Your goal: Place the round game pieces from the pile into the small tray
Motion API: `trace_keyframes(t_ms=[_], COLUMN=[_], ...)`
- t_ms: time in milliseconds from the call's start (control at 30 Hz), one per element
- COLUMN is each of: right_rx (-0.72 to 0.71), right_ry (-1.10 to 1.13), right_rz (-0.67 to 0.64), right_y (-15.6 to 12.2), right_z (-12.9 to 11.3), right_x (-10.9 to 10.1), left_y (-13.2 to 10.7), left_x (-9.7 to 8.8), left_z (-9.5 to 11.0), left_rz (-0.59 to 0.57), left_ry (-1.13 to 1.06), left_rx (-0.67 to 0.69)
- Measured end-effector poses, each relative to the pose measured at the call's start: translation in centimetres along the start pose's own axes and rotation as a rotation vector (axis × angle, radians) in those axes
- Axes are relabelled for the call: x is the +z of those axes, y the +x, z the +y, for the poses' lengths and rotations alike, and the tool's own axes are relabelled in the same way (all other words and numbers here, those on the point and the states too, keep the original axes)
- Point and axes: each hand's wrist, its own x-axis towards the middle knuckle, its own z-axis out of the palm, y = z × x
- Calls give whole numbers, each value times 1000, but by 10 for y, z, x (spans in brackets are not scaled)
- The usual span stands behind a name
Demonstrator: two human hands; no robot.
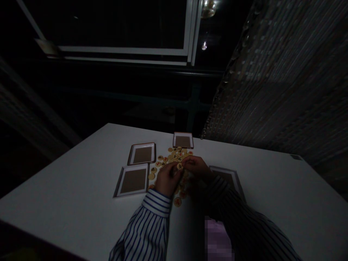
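Between my two hands is a round wooden xiangqi piece (179, 166) with a dark character on its face. The fingers of my left hand (167, 178) pinch it from the left. From the right, the fingertips of my right hand (196, 166) close on its other edge. Around and beneath both hands lies a loose heap of similar pieces (174, 157), marked in red or black, some showing blank faces. One red-marked piece (177, 202) lies nearest me, between my forearms. My hands and their shadow hide part of the heap.
Two shallow trays, a front-left tray (116, 191) and a back-left tray (129, 155), sit left of the heap. A smaller tray (193, 141) stands behind it. Another tray (239, 183) is partly under my right arm. A bead curtain (272, 90) hangs beyond the white table (70, 188).
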Motion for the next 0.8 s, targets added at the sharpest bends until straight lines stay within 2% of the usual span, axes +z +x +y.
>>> trace_keyframes(t_ms=[167,300,433,633,800], right_rx=[-6,-42,-72,-93,-91], right_ry=[-6,-57,-87,-59,-82], right_rz=[8,4,5,-1,20], right_y=[-1,-1,0,-2,-9], right_z=[1,-1,-5,-21,-35], right_x=[-1,-2,-4,-5,-13], left_y=[0,1,1,1,2], left_x=[1,1,3,5,-1], left_z=[10,16,14,9,13], left_rz=[-21,-16,8,-30,-28], left_ry=[-313,-416,-507,-661,-713], left_rx=[-175,-272,-288,-336,-379])
